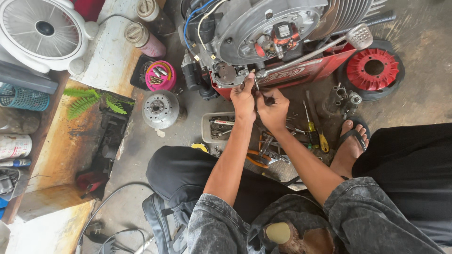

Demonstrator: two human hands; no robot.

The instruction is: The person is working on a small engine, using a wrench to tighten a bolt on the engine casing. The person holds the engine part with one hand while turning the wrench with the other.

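Observation:
A grey metal engine with cooling fins rests on a red crate in front of me. Both my hands meet just below its casing. My left hand pinches a thin metal tool whose tip points up at the engine's lower edge. My right hand is closed around the same tool's lower part, fingers touching the left hand. Blue and white wires run over the engine's left side.
A small grey tray of parts, screwdrivers and orange-handled pliers lie on the floor by my knees. A red finned wheel, a round metal hub, a pink tub, spray cans and a white fan stand around.

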